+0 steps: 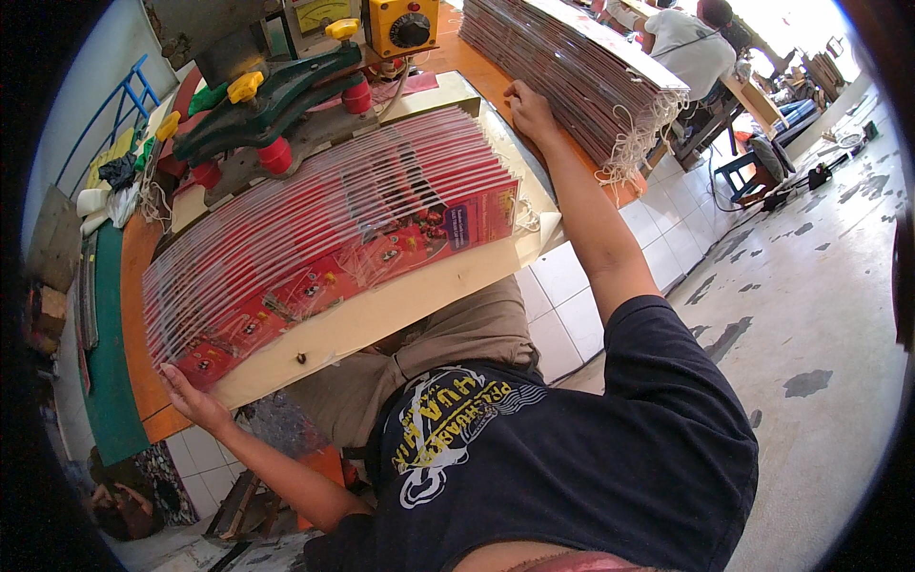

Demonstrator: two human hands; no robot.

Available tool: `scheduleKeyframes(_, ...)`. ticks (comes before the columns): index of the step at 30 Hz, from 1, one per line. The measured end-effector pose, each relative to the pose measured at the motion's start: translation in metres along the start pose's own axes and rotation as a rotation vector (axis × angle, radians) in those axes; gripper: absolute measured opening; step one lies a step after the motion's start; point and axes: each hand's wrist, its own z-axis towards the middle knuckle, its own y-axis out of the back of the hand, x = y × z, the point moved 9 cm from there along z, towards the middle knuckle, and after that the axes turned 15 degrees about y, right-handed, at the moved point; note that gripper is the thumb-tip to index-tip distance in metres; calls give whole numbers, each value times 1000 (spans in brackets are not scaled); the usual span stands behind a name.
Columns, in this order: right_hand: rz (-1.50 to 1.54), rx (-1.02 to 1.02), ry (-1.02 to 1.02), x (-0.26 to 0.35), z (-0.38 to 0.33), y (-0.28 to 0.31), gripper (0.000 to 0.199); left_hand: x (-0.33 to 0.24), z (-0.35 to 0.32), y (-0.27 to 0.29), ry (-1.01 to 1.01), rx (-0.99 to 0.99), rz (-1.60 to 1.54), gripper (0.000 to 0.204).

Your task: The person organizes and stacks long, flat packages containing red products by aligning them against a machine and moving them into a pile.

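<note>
Along the far left lies a green mat (107,324). Next, the left hand (193,398) is at the lower left corner of the red bags (353,210), fingers partly extended; I cannot tell whether it grips them. These bags overlap in a slanting row on a cream sheet (400,297). Farther right, the right hand (531,110), fingers loosely bent, is near a tall stack (572,71); its hold is unclear.
</note>
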Motion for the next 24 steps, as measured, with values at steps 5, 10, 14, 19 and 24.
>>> scheduleKeyframes(5,-2,-46,45,7,-1,2,22,-4,-3,-4,-1,13,-1,61)
scheduleKeyframes(10,34,13,35,9,0,0,21,-7,-4,-5,-22,8,17,61)
scheduleKeyframes(14,36,11,49,8,0,2,20,-6,-4,-6,-5,9,2,61)
scheduleKeyframes(19,68,14,34,14,-1,2,21,0,-1,0,33,-12,-3,62)
scheduleKeyframes(24,33,-10,34,13,-2,5,24,-1,-2,-2,10,-12,7,63)
